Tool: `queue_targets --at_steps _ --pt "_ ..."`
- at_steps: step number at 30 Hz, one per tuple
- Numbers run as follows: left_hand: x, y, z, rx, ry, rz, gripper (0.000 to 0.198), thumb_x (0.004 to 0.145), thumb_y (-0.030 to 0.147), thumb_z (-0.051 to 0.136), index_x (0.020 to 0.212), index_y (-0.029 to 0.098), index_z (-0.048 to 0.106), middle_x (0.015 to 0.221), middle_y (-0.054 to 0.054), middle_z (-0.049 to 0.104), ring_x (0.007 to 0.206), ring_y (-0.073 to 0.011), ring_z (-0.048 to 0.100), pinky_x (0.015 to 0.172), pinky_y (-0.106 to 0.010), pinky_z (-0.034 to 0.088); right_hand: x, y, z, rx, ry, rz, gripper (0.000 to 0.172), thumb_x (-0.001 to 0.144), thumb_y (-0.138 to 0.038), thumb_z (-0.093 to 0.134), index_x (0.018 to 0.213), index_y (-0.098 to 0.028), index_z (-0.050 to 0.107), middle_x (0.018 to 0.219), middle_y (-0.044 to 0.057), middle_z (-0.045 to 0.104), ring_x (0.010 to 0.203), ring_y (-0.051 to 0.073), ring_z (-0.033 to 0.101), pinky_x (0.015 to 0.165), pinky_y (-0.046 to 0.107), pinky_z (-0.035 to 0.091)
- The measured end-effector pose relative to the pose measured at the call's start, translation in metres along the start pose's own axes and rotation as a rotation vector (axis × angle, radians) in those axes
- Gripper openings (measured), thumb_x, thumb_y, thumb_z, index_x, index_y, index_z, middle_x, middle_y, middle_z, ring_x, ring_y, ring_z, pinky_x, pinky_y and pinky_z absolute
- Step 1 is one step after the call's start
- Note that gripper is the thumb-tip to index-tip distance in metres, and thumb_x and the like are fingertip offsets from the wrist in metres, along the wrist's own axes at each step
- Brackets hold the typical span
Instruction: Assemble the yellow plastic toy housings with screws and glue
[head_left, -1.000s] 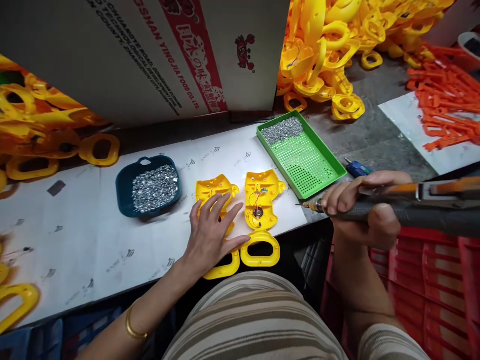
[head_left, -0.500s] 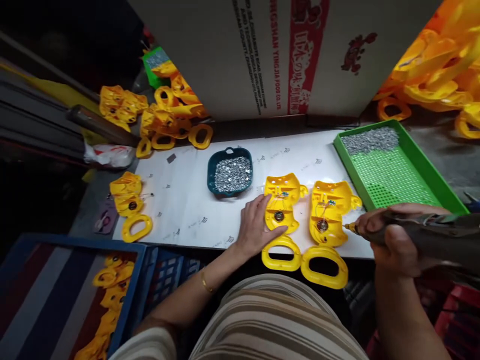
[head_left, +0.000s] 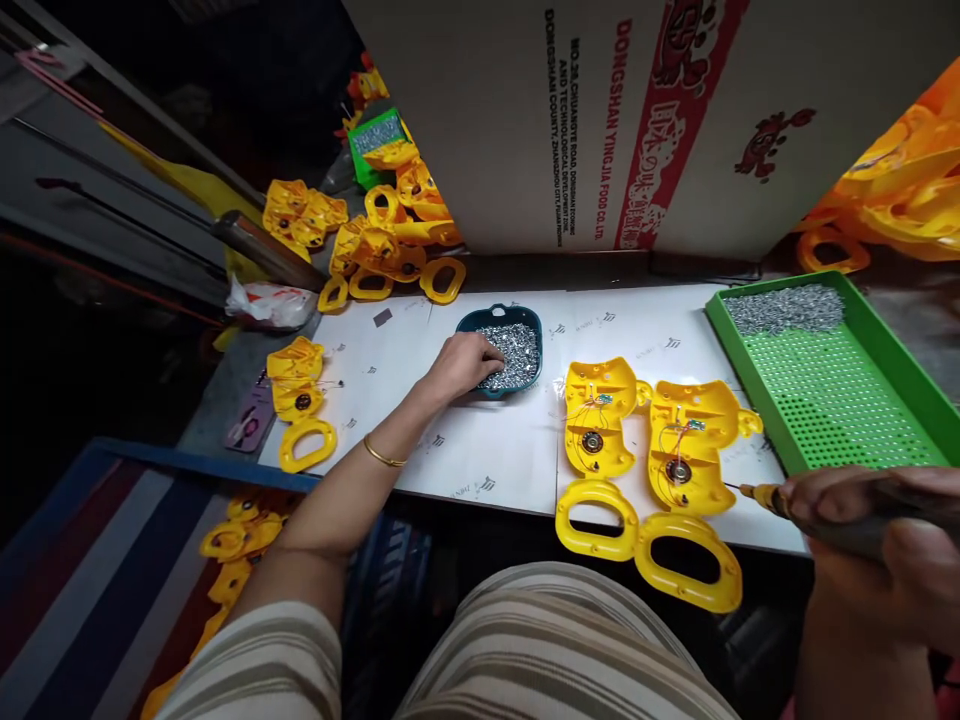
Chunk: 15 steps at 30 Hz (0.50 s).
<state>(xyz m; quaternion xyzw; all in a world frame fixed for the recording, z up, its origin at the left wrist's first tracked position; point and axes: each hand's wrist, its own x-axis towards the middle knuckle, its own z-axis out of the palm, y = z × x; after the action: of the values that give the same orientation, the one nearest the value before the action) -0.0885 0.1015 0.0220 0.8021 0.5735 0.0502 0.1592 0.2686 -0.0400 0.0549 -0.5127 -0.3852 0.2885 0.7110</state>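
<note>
My left hand [head_left: 463,362] reaches into a dark teal dish [head_left: 501,320] heaped with small silver screws, fingers curled down among them. What they pinch is hidden. My right hand [head_left: 862,510] grips an electric screwdriver [head_left: 817,505], its tip pointing left just beside the right yellow shell. Two yellow plastic shells with loop handles [head_left: 598,440] [head_left: 688,460] lie side by side at the table's near edge, insides up, showing wires and a small round speaker each.
A green perforated tray [head_left: 832,390] holds screws at its far end, right of the shells. A large cardboard box [head_left: 637,110] stands behind. More yellow shells lie at the left [head_left: 300,400], piled at the back [head_left: 390,240], and in a blue crate [head_left: 232,540] below.
My left hand left the left yellow shell and went to the screw dish. The view swung left. My right hand with the screwdriver stays beside the right shell.
</note>
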Motion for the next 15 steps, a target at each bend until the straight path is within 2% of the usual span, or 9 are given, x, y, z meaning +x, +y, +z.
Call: queue_targets --at_steps 3,6,12,15 --pt "-0.004 0.002 0.008 -0.049 0.115 0.02 0.015 0.082 0.025 0.063 0.083 0.023 0.077 0.081 -0.005 0.073 0.074 -0.0196 0.064 0.071 -0.033 0.048 -0.001 -0.003 -0.005 0.022 -0.052 -0.121 0.022 0.049 -0.035 0.081 0.064 -0.024 0.07 0.043 0.0 0.06 0.033 0.023 0.055 0.031 0.04 0.048" --pt "-0.009 0.006 0.011 -0.074 0.205 0.001 0.015 0.082 0.028 0.063 0.081 0.022 0.077 0.079 -0.005 0.072 0.073 -0.0189 0.063 0.07 -0.033 0.048 -0.003 -0.003 -0.005 0.025 -0.109 -0.187 0.015 0.054 -0.031 0.076 0.064 -0.023 0.07 0.043 -0.001 0.059 0.03 0.023 0.053 0.026 0.038 0.046" --pt "-0.009 0.015 0.009 -0.188 0.302 -0.036 0.012 0.078 0.028 0.066 0.081 0.022 0.076 0.087 -0.005 0.072 0.081 -0.0179 0.065 0.074 -0.031 0.052 -0.007 0.001 -0.007 0.089 -0.025 -0.238 0.025 0.05 -0.028 0.074 0.075 -0.026 0.074 0.044 -0.002 0.059 0.03 0.023 0.05 0.023 0.04 0.041" --pt "-0.006 0.015 0.01 -0.395 0.367 -0.134 0.011 0.077 0.028 0.067 0.08 0.021 0.074 0.077 -0.003 0.072 0.067 -0.0154 0.066 0.064 -0.028 0.054 -0.009 0.002 -0.01 0.091 -0.05 -0.283 0.024 0.053 -0.025 0.069 0.077 -0.024 0.074 0.045 -0.001 0.059 0.03 0.022 0.05 0.024 0.039 0.043"
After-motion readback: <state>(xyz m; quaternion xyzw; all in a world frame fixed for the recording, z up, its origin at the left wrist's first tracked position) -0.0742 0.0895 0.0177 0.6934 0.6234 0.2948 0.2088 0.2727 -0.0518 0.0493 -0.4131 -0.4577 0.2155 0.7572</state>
